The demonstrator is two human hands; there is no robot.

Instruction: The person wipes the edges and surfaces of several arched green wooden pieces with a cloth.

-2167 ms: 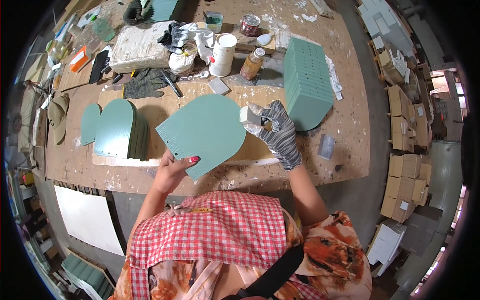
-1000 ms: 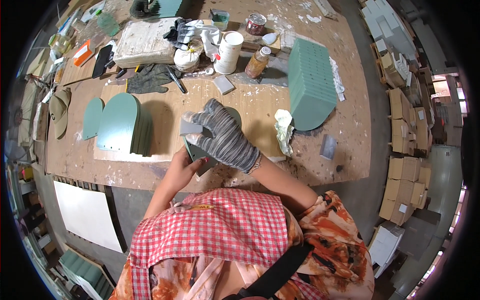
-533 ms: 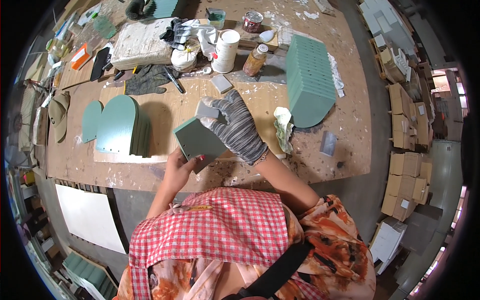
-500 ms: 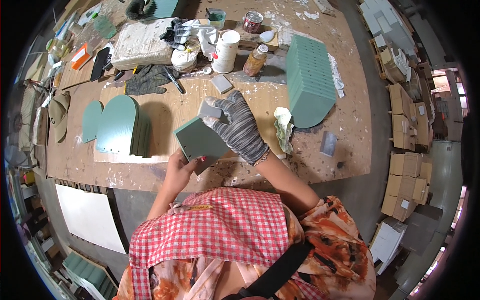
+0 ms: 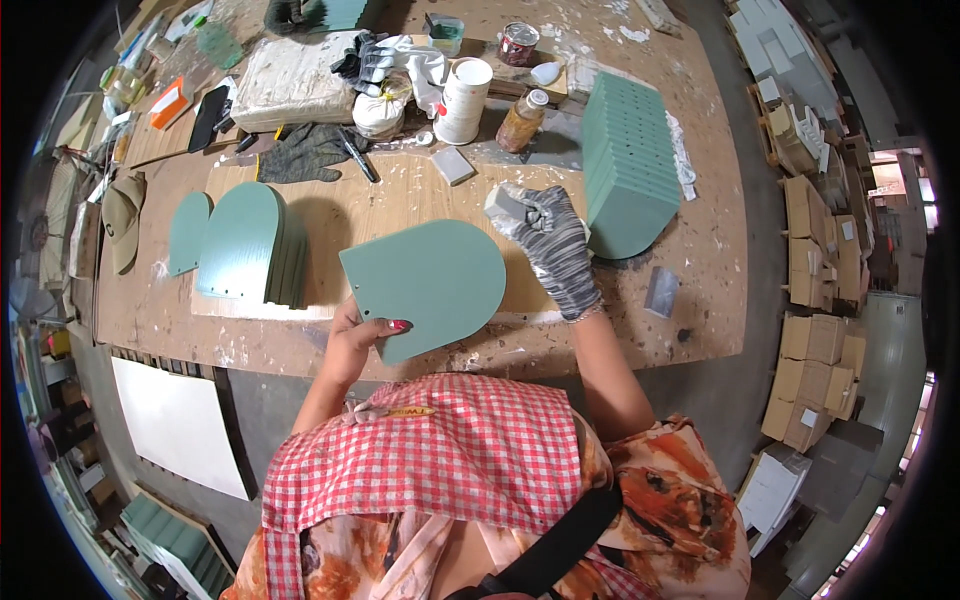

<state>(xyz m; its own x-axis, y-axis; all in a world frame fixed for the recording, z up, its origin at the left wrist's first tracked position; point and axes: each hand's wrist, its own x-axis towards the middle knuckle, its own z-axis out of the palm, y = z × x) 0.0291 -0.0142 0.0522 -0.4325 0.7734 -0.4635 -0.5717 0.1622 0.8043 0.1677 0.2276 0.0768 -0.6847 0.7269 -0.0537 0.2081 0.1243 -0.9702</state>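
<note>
My bare left hand (image 5: 362, 335) grips a green board (image 5: 430, 285) by its straight lower-left edge, thumb on top. The board is rounded at one end, has small holes near the straight edge, and its flat face is turned up. To its right, my right hand (image 5: 555, 245), in a grey striped glove, is closed around a small grey sanding block (image 5: 508, 207), apart from the board. A similar grey block (image 5: 453, 166) lies on the table beyond. Stacked green boards (image 5: 245, 240) stand at left, and a taller row of them (image 5: 630, 160) at right.
Behind the work area stand a white plastic bottle (image 5: 463, 100), a jar of brown liquid (image 5: 522, 120) and a paint can (image 5: 518, 44). A dark glove (image 5: 305, 155) and a marker (image 5: 358, 155) lie near a wrapped block (image 5: 295, 82). A small grey sheet (image 5: 661, 292) lies at right.
My right hand has moved right, off the board, still holding the sanding block. The board has been turned flatter, so its whole rounded face shows. The crumpled greenish paper is now hidden around my right hand.
</note>
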